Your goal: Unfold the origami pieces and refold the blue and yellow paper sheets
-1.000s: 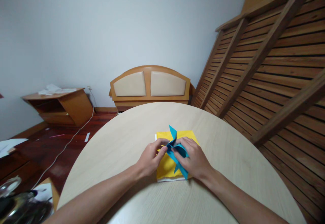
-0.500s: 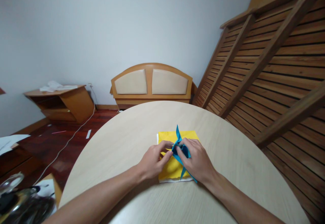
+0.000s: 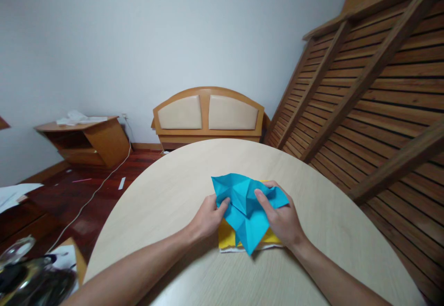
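Observation:
A creased sheet of blue origami paper is spread between my two hands, its folds standing up and one corner pointing down toward me. My left hand grips its left side, thumb on top and fingers hidden underneath. On the right side, my right hand pinches the paper with the thumb on top and the fingers behind. Beneath lies a yellow sheet with a white edge showing under it, mostly covered by the blue paper.
The round wooden table carries the papers. Behind it stands a headboard. Wooden slats lean at the right. A low cabinet with white stuff on top stands far left, and a cable runs across the floor.
The blue paper was bunched narrowly between my fingers and is now opened out wide. My hands have moved apart, and the paper covers more of the yellow sheet.

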A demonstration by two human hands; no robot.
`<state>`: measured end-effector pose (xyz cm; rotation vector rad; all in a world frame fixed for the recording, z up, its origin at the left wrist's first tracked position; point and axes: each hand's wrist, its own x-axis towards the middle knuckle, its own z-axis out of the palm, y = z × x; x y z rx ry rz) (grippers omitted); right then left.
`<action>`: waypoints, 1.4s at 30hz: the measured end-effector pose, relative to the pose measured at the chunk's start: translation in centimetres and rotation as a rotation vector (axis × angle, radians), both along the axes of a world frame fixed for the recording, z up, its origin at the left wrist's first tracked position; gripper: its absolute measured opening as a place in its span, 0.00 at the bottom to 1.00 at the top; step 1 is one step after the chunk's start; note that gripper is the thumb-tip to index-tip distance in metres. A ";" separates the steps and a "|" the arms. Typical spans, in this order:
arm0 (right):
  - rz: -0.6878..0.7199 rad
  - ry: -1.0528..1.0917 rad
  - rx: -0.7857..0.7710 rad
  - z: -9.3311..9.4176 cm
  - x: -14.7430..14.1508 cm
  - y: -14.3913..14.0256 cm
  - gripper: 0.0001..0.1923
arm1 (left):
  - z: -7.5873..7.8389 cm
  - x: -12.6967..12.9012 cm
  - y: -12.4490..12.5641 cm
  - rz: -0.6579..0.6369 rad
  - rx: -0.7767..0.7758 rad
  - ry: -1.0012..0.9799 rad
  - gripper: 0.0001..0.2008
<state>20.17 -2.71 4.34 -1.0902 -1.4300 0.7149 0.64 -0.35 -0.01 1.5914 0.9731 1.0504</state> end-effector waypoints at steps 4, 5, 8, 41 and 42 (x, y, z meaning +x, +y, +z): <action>-0.026 0.180 -0.096 0.3 1.0 1.3 0.19 | 0.6 -0.2 0.4 0.004 0.008 -0.045 0.20; -0.031 0.199 -0.113 0.1 1.3 1.7 0.20 | 0.8 -0.2 0.4 -0.001 -0.011 -0.053 0.21; -0.069 0.125 -0.132 -0.6 2.3 3.0 0.23 | 1.3 -0.2 0.4 0.007 -0.087 -0.079 0.26; 0.317 -0.768 0.860 1.0 4.3 2.1 0.12 | 1.4 -1.7 2.5 0.221 -0.407 -0.369 0.25; 0.311 -0.813 0.880 1.2 4.8 2.2 0.15 | 1.2 -1.9 2.7 0.248 -0.383 -0.328 0.25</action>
